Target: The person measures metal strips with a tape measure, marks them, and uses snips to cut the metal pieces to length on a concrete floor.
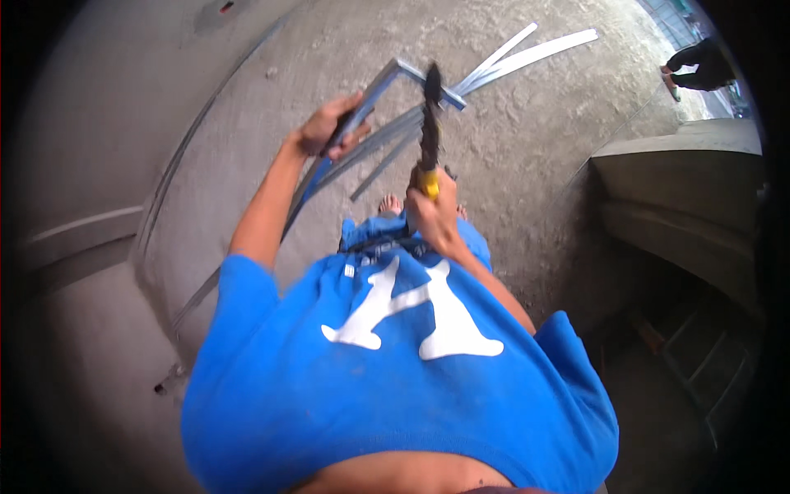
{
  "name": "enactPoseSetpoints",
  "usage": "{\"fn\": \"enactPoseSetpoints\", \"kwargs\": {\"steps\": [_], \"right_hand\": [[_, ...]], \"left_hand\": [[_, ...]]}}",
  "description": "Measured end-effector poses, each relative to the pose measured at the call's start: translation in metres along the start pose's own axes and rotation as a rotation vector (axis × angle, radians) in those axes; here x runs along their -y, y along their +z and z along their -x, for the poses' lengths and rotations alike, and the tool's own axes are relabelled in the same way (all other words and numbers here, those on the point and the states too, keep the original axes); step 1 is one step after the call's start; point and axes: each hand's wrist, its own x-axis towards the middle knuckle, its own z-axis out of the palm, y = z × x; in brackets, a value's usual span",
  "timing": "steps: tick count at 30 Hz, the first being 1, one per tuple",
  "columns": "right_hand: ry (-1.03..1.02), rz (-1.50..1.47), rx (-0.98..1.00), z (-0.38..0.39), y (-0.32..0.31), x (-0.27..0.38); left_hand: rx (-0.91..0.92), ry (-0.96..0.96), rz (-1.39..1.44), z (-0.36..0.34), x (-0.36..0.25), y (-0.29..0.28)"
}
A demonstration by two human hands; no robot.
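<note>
My left hand (332,128) is closed around a long grey metal channel (378,86), which slants from beside my left forearm up and away from me. At its far end the channel bends sharply, and a short leg points right and toward me. My right hand (434,206) grips the handle of a dark long tool with a yellow handle (429,140), held upright in front of my waist. Its dark top overlaps the channel's short leg in the picture; whether they touch I cannot tell. The tool's exact kind is unclear.
Several loose metal strips (535,58) lie on the rough concrete floor (527,140) ahead. A concrete ledge (675,177) stands at right, with a ladder-like frame (708,362) in shadow below. Another person's legs (699,66) show at far right. A wall (107,107) rises at left.
</note>
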Motion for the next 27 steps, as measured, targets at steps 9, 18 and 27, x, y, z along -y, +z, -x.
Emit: {"fn": "enactPoseSetpoints", "kwargs": {"steps": [9,18,27], "right_hand": [[0.204,-0.189,0.14,0.01,-0.01,-0.019],[0.231,0.052,0.179,-0.004,-0.011,-0.007],[0.017,-0.035,0.248,-0.026,-0.021,0.01]], "left_hand": [[0.028,-0.008,0.054,0.001,0.011,0.003],[0.06,-0.001,0.057,-0.009,0.007,-0.004],[-0.174,0.241,-0.559,-0.025,0.022,0.019]]}}
